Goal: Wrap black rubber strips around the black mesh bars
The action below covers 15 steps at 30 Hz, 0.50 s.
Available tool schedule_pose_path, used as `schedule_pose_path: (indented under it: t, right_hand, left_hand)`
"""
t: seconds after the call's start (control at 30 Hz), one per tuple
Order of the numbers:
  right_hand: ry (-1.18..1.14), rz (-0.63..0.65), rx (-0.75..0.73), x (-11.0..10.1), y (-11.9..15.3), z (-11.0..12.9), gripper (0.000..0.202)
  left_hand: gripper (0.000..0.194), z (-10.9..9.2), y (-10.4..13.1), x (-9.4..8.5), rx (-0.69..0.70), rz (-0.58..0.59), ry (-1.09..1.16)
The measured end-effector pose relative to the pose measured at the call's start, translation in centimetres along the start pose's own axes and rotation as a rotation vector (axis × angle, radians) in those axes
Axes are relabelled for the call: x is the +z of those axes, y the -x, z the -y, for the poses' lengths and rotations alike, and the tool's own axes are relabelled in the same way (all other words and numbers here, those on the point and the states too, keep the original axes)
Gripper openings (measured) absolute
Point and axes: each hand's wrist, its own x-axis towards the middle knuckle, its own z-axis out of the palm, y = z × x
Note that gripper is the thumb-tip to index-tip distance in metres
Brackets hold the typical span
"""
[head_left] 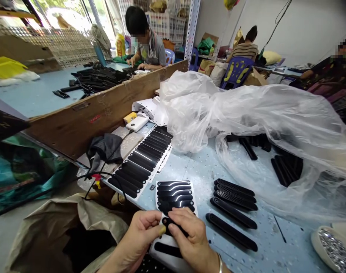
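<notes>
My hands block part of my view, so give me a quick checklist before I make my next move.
1. Left hand and right hand both at the small strip sheet: ok.
2. Strip under the fingertips fully attached: cannot tell, the fingers cover part of it.
3. Nearest black bar apart from the right hand: ok.
4. Cable away from the long strip sheet: not ok, it loops across the near corner.
5. Clear plastic away from both hands: ok.
6. Bowl wholly in view: not ok.
</notes>
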Motion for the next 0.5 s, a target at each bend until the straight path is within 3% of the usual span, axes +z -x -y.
schedule_pose_path:
  t: [0.17, 0.27, 0.4, 0.5]
  right_hand:
    - [0.032, -0.025, -0.047, -0.1, 0.2, -0.1, 0.029]
    - [-0.092, 0.002, 0.020, -0.6, -0.1, 0.2, 0.026]
    - [-0.347, 0.055, 0.327, -1.0, -1.2, 0.8, 0.029]
    - [-0.555, -0.127, 0.613, -1.7, -2.1, 0.9, 0.031]
  left_hand:
    - [0.013, -0.3, -0.1, 0.5, 0.052, 0.017, -0.030]
    - [0.015, -0.4, -0.5, 0.7, 0.072, 0.021, -0.092]
    - [0.016, -0.3, -0.8, 0.8, 0.058, 0.056, -0.133]
    - [0.023, 0.4, -0.6, 0.3, -0.046, -0.035, -0.072]
